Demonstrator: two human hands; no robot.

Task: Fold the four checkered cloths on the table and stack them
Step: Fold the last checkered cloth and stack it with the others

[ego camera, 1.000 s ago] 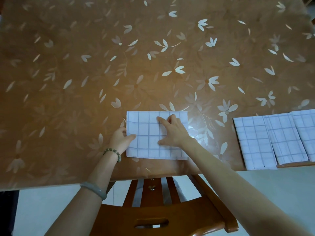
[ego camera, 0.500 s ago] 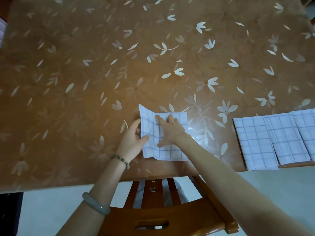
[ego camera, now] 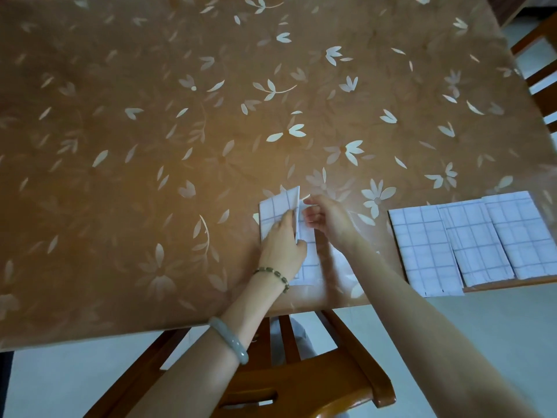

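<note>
At the bench's near edge, the left hand holds the left flap of a checkered cloth raised and turned over to the right, its fingers close together along the flap and the thumb on the far side of it. The right hand sits just beside the flap's standing edge with fingers curled, but blur hides whether they pinch it. Well to the right, three folded cloths lie side by side, overlapping, and jut past the bench edge.
</note>
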